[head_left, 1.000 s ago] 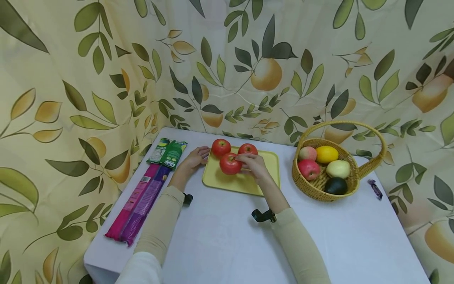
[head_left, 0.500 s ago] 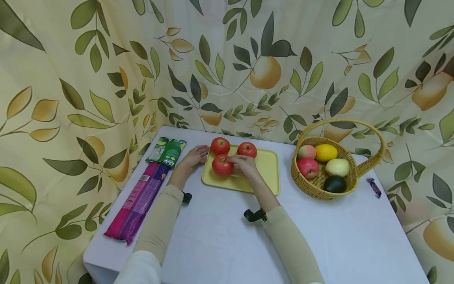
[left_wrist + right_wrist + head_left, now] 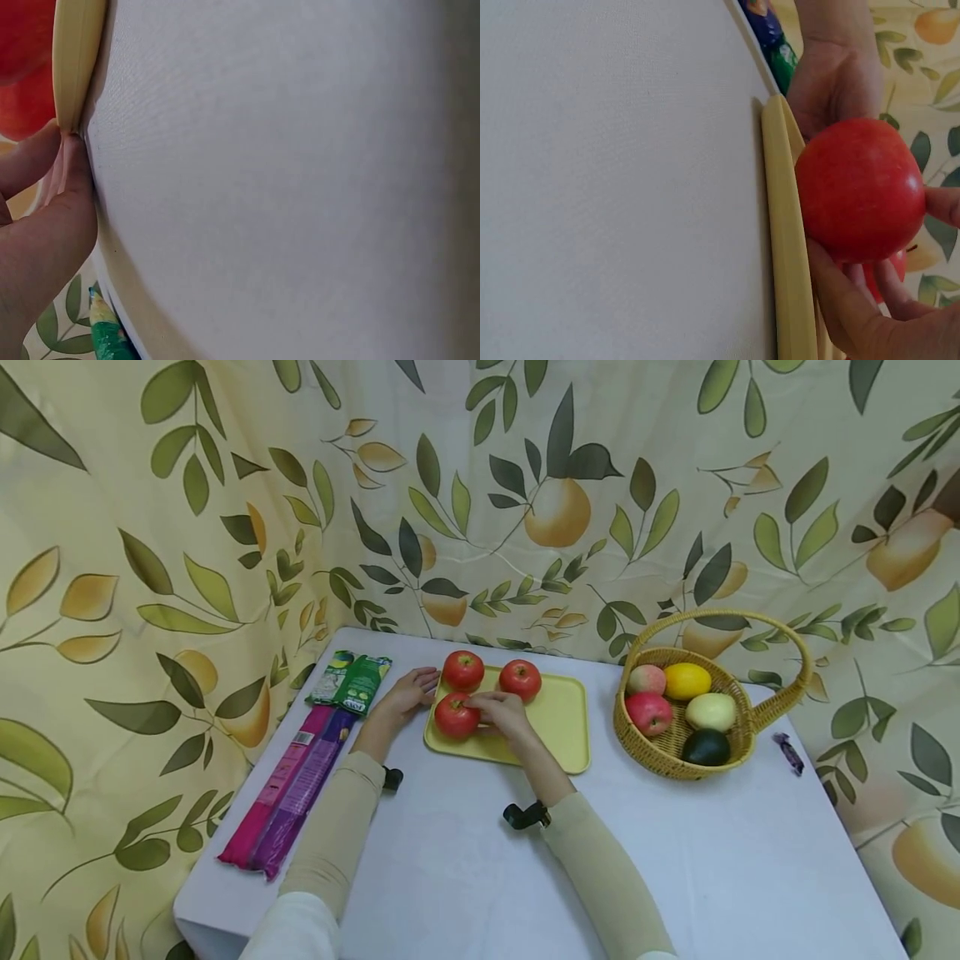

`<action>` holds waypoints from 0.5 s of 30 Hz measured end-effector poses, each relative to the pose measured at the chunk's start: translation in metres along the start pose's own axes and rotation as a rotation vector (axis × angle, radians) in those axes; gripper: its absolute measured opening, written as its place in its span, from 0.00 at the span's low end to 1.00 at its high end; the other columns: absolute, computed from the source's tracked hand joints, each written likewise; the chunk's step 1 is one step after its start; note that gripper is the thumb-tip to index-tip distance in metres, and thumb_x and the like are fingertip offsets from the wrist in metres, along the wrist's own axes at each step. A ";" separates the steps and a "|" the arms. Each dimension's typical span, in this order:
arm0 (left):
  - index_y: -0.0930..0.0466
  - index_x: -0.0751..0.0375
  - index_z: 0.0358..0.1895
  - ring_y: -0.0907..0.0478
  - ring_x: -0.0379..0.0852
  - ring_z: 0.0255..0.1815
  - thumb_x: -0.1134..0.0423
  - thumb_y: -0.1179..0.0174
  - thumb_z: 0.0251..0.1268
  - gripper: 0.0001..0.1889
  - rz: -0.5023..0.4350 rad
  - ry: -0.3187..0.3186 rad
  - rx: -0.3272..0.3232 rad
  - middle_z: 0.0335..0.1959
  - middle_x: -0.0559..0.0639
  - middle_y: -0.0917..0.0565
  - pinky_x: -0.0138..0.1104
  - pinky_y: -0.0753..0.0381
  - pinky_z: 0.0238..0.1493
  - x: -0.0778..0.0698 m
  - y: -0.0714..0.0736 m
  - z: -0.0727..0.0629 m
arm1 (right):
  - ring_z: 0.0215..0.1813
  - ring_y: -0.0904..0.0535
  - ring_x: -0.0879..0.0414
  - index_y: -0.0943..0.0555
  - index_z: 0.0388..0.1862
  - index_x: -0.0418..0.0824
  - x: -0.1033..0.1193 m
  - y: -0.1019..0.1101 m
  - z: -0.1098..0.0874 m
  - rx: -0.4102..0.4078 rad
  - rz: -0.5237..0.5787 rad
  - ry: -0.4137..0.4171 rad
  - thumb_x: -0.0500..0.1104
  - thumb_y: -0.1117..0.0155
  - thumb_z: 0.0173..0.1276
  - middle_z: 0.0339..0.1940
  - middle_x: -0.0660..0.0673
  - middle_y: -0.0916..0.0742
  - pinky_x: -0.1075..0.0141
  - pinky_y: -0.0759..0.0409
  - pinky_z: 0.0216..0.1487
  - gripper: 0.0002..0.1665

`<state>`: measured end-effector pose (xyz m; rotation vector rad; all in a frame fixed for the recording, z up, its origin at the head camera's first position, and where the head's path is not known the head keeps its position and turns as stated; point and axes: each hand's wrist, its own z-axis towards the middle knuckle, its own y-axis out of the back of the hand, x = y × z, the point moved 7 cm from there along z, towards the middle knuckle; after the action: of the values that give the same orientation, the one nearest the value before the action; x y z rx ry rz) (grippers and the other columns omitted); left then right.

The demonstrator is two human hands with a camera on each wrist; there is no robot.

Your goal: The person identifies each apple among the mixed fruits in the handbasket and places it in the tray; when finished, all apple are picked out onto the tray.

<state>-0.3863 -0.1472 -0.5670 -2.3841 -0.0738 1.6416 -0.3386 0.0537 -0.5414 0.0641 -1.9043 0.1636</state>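
My right hand (image 3: pixel 506 714) grips a red apple (image 3: pixel 457 716) at the front left of the yellow tray (image 3: pixel 551 727). Its thumb (image 3: pixel 943 204) and fingers (image 3: pixel 847 300) lie on opposite sides of the apple in the right wrist view. Behind it on the tray are two more red apples, one at the back left (image 3: pixel 462 671) and another nearer the middle (image 3: pixel 520 680). Fairly straight fingers of my left hand (image 3: pixel 408 693) lie along the tray's left edge; in the left wrist view, thumb and finger touch the tray's rim (image 3: pixel 75 67).
Green packets (image 3: pixel 351 681) and long pink and purple packages (image 3: pixel 292 793) lie at the left. A wicker basket (image 3: pixel 637 752) at the right holds several fruits, with a small purple-wrapped piece (image 3: pixel 788 753) beside it. Patterned cloth hangs behind and left.
My right hand has carried the apple leftward and slightly forward, from the tray's middle to its left side. My left hand stays at the tray's edge.
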 end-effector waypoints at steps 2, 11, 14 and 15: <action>0.46 0.64 0.82 0.42 0.52 0.83 0.91 0.54 0.62 0.43 -0.004 -0.001 0.008 0.82 0.60 0.38 0.42 0.37 0.79 0.000 -0.001 0.000 | 0.37 0.13 0.56 0.13 0.50 0.34 0.000 -0.002 0.000 -0.005 -0.003 -0.002 0.41 0.23 0.63 0.47 0.43 0.11 0.53 0.11 0.50 0.18; 0.46 0.63 0.82 0.41 0.52 0.82 0.91 0.53 0.61 0.44 0.001 0.000 0.022 0.82 0.60 0.37 0.41 0.36 0.78 0.001 -0.003 0.001 | 0.36 0.15 0.58 0.14 0.54 0.35 0.006 -0.001 -0.004 -0.051 -0.134 -0.004 0.45 0.24 0.65 0.48 0.43 0.11 0.57 0.11 0.49 0.22; 0.46 0.64 0.82 0.42 0.52 0.83 0.92 0.53 0.60 0.44 -0.006 -0.002 0.020 0.82 0.60 0.38 0.42 0.37 0.79 0.001 -0.001 0.001 | 0.37 0.16 0.56 0.16 0.58 0.34 0.010 0.000 -0.006 -0.034 -0.192 0.008 0.45 0.25 0.67 0.46 0.43 0.11 0.53 0.13 0.55 0.24; 0.46 0.64 0.82 0.42 0.52 0.83 0.92 0.53 0.60 0.44 -0.004 -0.002 0.017 0.82 0.60 0.38 0.42 0.37 0.79 0.000 0.000 0.000 | 0.38 0.16 0.55 0.16 0.59 0.34 0.012 0.001 -0.007 -0.026 -0.213 0.022 0.44 0.26 0.67 0.46 0.43 0.11 0.50 0.14 0.57 0.25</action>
<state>-0.3866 -0.1473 -0.5675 -2.3680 -0.0650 1.6365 -0.3361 0.0557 -0.5277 0.2456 -1.8636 -0.0046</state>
